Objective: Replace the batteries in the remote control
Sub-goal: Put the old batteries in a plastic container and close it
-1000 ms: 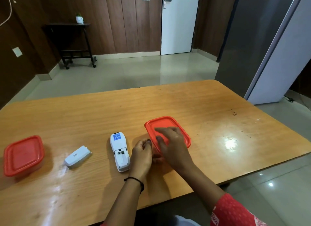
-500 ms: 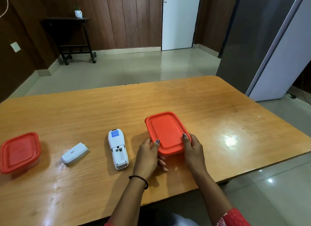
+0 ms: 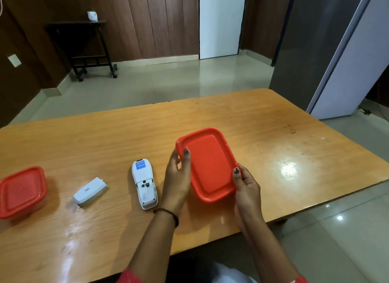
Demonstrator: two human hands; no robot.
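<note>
A white remote control (image 3: 144, 183) lies face down on the wooden table (image 3: 105, 135), its battery bay open and without batteries. Its white battery cover (image 3: 90, 191) lies to the left of it. Both hands hold a red-lidded rectangular container (image 3: 207, 164), tilted toward me and raised off the table. My left hand (image 3: 177, 177) grips its left edge with the thumb on the lid. My right hand (image 3: 246, 185) grips the near right corner, thumb on the rim. What is inside the container is hidden.
A second red-lidded container (image 3: 22, 191) stands at the table's left edge. The table's near edge runs just under my forearms. Beyond the table lie a tiled floor, a dark side table (image 3: 84, 42) and a grey cabinet (image 3: 326, 40) at the right.
The red-lidded container has risen from the table and tilted toward me. My left hand slid up its left edge, and my right hand shifted to the near right corner.
</note>
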